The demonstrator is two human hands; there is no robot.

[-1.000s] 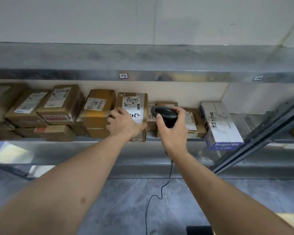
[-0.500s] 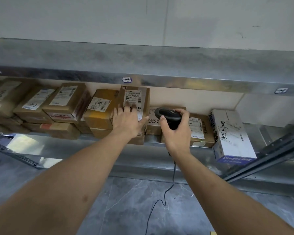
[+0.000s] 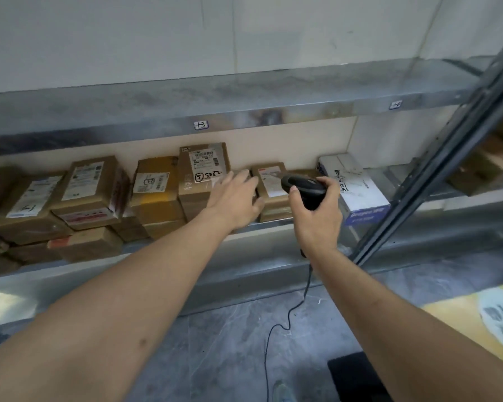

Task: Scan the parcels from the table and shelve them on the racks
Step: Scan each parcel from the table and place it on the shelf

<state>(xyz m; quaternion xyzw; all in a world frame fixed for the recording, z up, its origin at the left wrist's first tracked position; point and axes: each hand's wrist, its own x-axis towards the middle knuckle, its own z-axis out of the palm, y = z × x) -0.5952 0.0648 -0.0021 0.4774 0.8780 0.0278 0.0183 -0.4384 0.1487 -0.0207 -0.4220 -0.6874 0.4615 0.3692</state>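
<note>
At the bottom of the frame two bare forearms are reaching forward over a grey floor (image 3: 230, 343). A thin black cable (image 3: 288, 317) is hanging down in curves from the right hand to the floor. In the lower right corner a yellow surface (image 3: 459, 317) with a round white label is showing, and a dark object lies below it.

A little right of the centre, the right hand (image 3: 317, 219) is gripping a black handheld scanner (image 3: 302, 187); the fingers and thumb are curled around its body, and its head is pointing left.

Just left of it, the left hand (image 3: 235, 198) is lying with straight, relaxed fingers against an upright brown parcel (image 3: 204, 172), which is carrying a white label with handwritten numbers. It is holding nothing.

This parcel is standing on the lower metal shelf (image 3: 262, 250), in the middle of the frame, between other brown parcels (image 3: 93, 190) on the left and a smaller brown parcel (image 3: 269, 181) on the right. Further right a white box (image 3: 357, 187) with blue edges is lying.

Above them the upper shelf (image 3: 244, 94) is carrying a small tag (image 3: 201, 125). Behind it a pale wall (image 3: 186, 33) is filling the top.
</note>
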